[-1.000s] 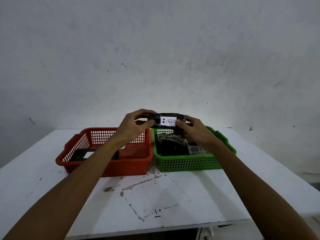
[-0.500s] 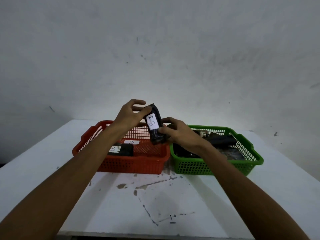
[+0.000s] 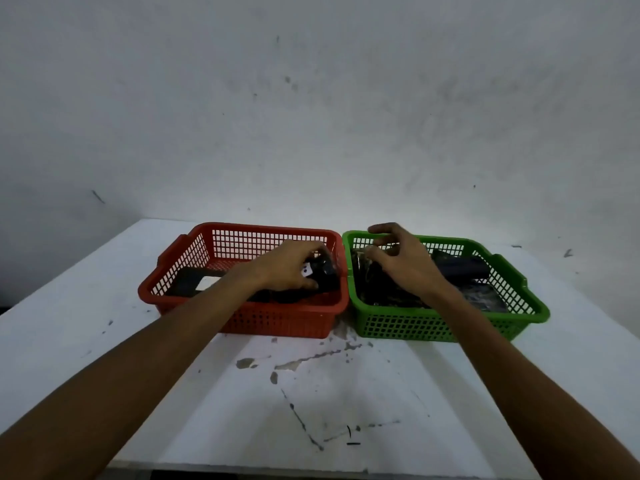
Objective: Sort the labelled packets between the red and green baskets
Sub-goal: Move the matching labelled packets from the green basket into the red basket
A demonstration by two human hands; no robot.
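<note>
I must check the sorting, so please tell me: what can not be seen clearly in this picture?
Head view only:
- Label on the black packet in the red basket: the left hand covers most of it, so the letter is unreadable.
- Packets under the right hand in the green basket: dark and blurred, no labels visible.
- Whether the right hand grips anything: its palm faces away.

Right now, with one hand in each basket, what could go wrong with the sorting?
1. The left hand grips a black packet low in the red basket, and its white label is mostly covered, so a wrong letter might go unnoticed.
2. The right hand hovers with spread fingers over dark packets heaped in the green basket; it could catch two at once.
3. The baskets nearly touch, so a careless drop could land in the wrong one.
</note>
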